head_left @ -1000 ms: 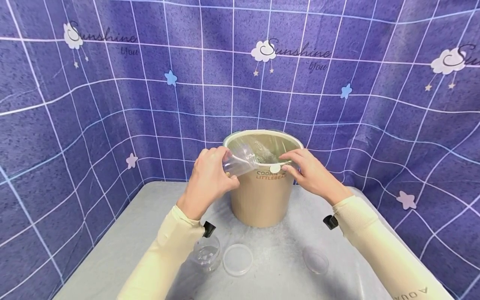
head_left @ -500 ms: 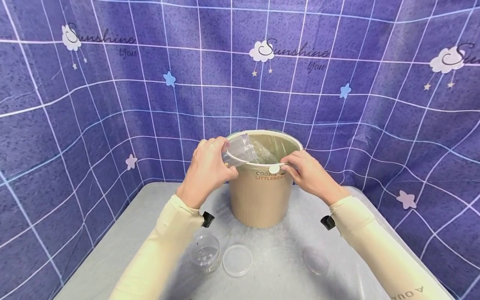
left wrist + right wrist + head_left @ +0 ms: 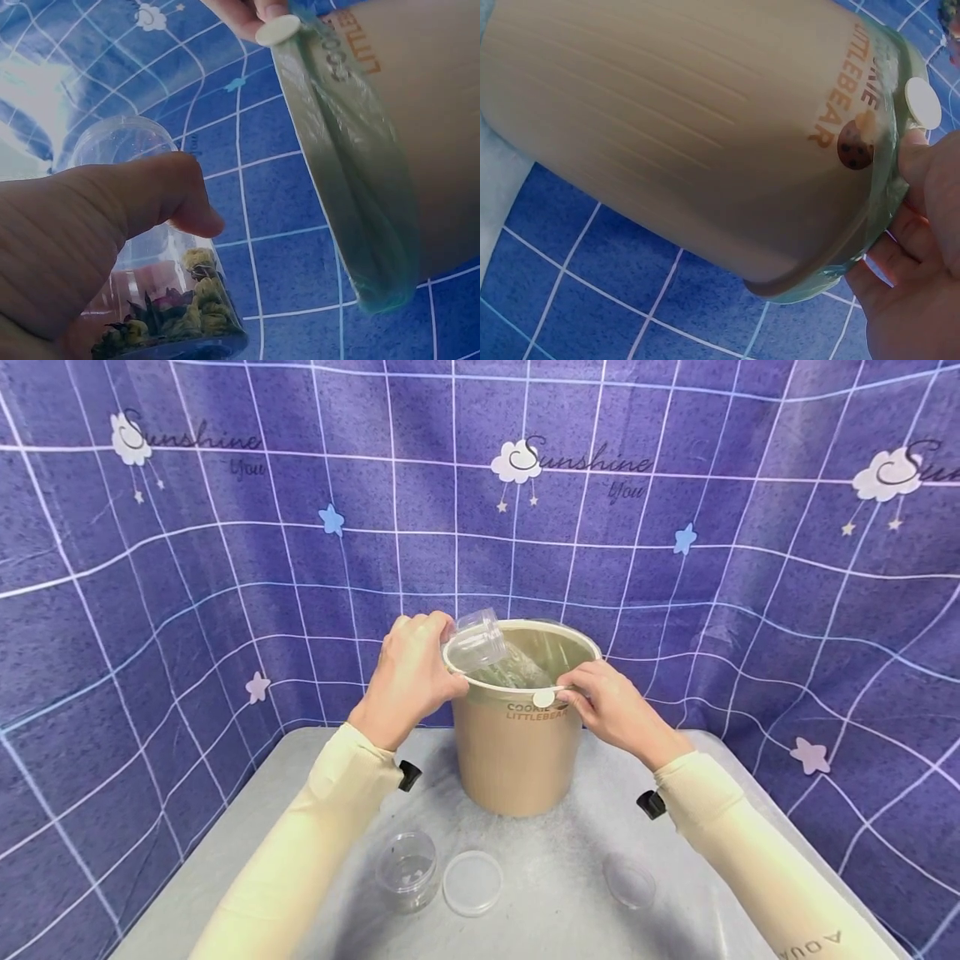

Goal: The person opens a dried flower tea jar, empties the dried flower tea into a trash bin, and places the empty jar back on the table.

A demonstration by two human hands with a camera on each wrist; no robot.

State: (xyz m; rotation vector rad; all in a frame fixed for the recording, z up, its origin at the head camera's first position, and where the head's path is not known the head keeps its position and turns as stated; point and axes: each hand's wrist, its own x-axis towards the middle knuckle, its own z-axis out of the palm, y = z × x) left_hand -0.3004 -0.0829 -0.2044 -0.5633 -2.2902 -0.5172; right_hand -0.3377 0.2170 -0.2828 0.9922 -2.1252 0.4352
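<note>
My left hand [image 3: 411, 677] grips a clear plastic jar [image 3: 474, 645] from the side. Tilted, the jar has its threaded mouth over the opening of a beige trash can [image 3: 517, 764]. Dried flower buds [image 3: 206, 304], yellow and dark red, show inside it in the left wrist view. My right hand [image 3: 621, 714] pinches the can's near rim, beside a round white tab [image 3: 543, 697]. A thin greenish bag [image 3: 360, 202] lines the can and folds over its rim.
A second clear jar [image 3: 407, 881] stands open on the grey table [image 3: 547, 877], near the front. To its right lies a translucent round lid [image 3: 472, 883], and farther right another clear lid [image 3: 630, 882]. A blue grid-patterned curtain [image 3: 420, 560] encloses the back and sides.
My left hand has risen, lifting the jar higher above the rim. My right fingers have drawn in to the rim. The things on the table have stayed put.
</note>
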